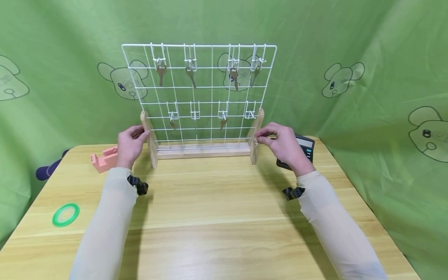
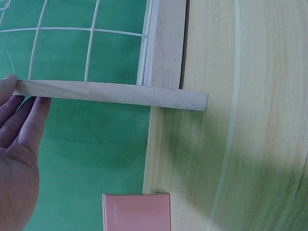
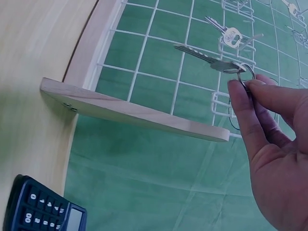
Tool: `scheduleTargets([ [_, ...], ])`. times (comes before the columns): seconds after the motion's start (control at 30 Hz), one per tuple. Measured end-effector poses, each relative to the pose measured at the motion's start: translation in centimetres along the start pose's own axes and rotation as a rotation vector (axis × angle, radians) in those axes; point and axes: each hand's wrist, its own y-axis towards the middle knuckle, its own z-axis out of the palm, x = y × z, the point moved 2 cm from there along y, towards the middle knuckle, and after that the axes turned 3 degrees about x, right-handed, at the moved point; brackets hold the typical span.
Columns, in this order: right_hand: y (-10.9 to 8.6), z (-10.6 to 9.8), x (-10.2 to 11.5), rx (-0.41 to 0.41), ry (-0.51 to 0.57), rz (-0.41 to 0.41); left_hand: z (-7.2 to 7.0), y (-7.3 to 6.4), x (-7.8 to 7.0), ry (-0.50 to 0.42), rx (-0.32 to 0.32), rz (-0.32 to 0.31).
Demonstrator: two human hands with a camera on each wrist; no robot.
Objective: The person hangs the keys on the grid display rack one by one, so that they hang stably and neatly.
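A white wire grid rack (image 1: 203, 45) stands upright in a wooden base (image 1: 203, 151) at the back of the table. With thumb and fingers on either side, my left hand (image 1: 130, 147) grips its left wooden side post (image 2: 110, 93). My right hand (image 1: 281, 143) pinches a metal ring between thumb and fingertips, beside the right side post (image 3: 134, 113). From that ring a silver key (image 3: 219, 63) sticks out in front of the grid. Several keys, such as this one (image 1: 161, 74), hang on the upper hooks. Two more keys (image 1: 224, 123) hang on lower hooks; a lower right hook (image 1: 249, 114) holds none.
A black calculator (image 1: 305, 143) lies behind my right wrist. Left of my left hand is a pink holder (image 1: 104, 161). A green tape roll (image 1: 56, 221) lies flat at the table's left. Green cloth (image 1: 378, 50) surrounds the table, and something purple (image 1: 43, 173) shows past its left edge.
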Motion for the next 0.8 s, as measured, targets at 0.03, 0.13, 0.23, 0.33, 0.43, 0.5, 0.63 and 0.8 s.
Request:
scheduleTargets([
  [0.03, 0.2, -0.1, 0.1, -0.014, -0.001, 0.001, 0.0, 0.0, 0.0, 0.001, 0.0, -0.001],
  [0.13, 0.6, -0.3, 0.4, -0.049, -0.004, 0.012, -0.1, 0.0, -0.1, 0.002, 0.002, -0.006],
  [0.23, 1.0, -0.6, 0.6, -0.075, -0.007, 0.021, -0.1, 0.0, 0.0, 0.003, 0.005, -0.009],
  [0.33, 1.3, -0.7, 0.8, -0.082, -0.004, 0.02, -0.1, 0.0, 0.1, 0.009, 0.002, -0.006],
  [0.43, 1.6, -0.9, 1.1, -0.085, 0.004, 0.026, -0.1, 0.1, 0.2, 0.013, -0.005, 0.0],
  [0.5, 1.9, -1.0, 1.1, -0.09, 0.017, 0.039, -0.2, 0.1, 0.2, 0.011, -0.009, 0.004],
  [0.63, 2.4, -1.2, 1.0, -0.104, 0.033, 0.068, -0.1, 0.1, 0.1, 0.005, -0.007, 0.003],
  [0.8, 2.9, -1.5, 1.0, -0.116, 0.028, 0.067, 0.0, 0.1, 0.1, -0.003, -0.001, 0.001],
])
